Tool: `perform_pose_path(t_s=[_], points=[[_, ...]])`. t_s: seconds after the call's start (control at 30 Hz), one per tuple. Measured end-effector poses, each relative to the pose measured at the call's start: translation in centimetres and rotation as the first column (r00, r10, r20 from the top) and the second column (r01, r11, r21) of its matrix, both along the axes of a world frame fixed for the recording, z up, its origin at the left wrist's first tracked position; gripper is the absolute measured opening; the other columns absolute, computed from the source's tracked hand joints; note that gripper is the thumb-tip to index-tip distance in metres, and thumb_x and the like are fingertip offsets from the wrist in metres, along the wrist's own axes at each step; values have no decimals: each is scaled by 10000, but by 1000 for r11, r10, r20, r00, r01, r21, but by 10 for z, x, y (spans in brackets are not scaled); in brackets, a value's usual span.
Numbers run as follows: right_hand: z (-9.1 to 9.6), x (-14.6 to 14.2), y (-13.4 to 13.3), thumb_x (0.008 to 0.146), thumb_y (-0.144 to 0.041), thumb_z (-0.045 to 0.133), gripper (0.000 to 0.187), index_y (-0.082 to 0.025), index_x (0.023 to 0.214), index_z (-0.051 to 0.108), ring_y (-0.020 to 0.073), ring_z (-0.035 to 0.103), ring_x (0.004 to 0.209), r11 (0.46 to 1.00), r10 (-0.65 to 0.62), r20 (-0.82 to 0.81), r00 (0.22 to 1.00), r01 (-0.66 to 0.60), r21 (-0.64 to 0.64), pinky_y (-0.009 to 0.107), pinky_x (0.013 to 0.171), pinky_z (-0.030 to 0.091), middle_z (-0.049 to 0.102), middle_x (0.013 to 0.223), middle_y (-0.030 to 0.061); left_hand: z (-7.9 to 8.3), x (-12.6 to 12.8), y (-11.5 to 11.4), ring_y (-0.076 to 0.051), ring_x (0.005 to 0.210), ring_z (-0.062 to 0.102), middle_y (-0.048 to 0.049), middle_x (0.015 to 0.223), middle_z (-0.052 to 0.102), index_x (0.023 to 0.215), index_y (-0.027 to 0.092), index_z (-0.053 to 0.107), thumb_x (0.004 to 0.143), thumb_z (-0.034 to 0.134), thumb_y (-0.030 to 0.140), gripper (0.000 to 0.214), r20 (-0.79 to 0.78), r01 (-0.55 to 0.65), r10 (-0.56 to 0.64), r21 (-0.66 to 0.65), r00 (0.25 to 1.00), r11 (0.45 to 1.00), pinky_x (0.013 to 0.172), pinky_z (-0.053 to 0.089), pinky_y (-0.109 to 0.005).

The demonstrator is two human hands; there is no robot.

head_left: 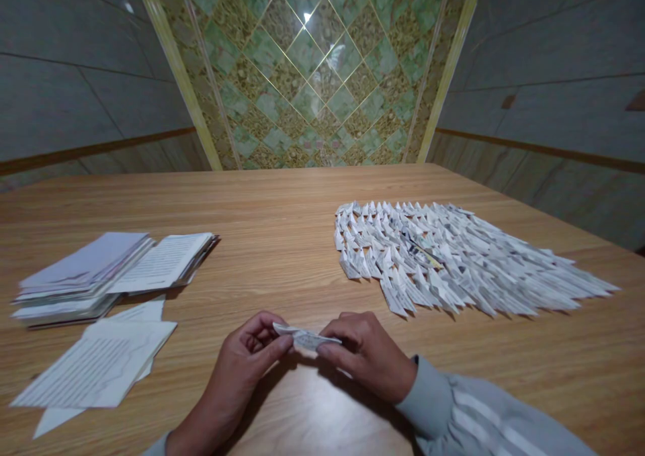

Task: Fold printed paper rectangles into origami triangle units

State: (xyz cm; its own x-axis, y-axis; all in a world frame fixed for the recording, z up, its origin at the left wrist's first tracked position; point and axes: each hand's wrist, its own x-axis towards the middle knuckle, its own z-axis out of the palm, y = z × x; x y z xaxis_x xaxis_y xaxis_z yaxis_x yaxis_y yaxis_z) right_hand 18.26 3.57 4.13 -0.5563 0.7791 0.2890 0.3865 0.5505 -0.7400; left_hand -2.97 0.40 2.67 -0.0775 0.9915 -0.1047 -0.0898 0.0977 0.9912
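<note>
Near the front of the wooden table (272, 261), a small folded piece of printed paper (306, 339) is stretched between my two hands. My left hand (249, 348) pinches its left end between thumb and fingers. On the other end, the thumb and curled fingers of my right hand (367, 355) close in the same way. The folded paper is long and narrow, with pointed ends, and is held just above the tabletop. To the right stand rows of small folded paper boats (443, 261), packed closely together.
Stacks of printed paper sheets (85, 261) lie at the left, with a second pile (166, 261) leaning against them. Several loose sheets (101, 362) overlap in front. Behind the table rises a green and gold tiled wall (312, 73), with grey walls (544, 53) on both sides.
</note>
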Motion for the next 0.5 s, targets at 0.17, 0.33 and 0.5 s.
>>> perform_pose_path(t_s=[0.17,0.33,0.5], points=[[-3,-1,-1,929,-207,599,234,-149,760,750,142,593,606,999,-4,-11,1000,4,48,239,579,341,674,633,34,0,4,-2,-108,590,606,39,645,666,758,180,621,696,865,311,283,163,-12,15,-20,986,1000,572,470,-189],[-3,-4,-4,954,-239,558,309,-144,717,732,137,571,589,999,4,-85,996,-1,36,241,578,335,644,596,25,-4,8,-4,-135,668,630,2,740,709,853,180,687,688,862,312,274,184,76,-72,-15,980,997,637,492,-221],[0,-12,-10,863,-227,660,138,-157,776,741,127,555,617,996,5,-85,996,-12,-85,228,589,345,655,658,2,2,11,-6,-170,656,611,-30,676,709,703,156,715,655,841,306,201,-33,50,-48,42,998,998,634,484,-255]])
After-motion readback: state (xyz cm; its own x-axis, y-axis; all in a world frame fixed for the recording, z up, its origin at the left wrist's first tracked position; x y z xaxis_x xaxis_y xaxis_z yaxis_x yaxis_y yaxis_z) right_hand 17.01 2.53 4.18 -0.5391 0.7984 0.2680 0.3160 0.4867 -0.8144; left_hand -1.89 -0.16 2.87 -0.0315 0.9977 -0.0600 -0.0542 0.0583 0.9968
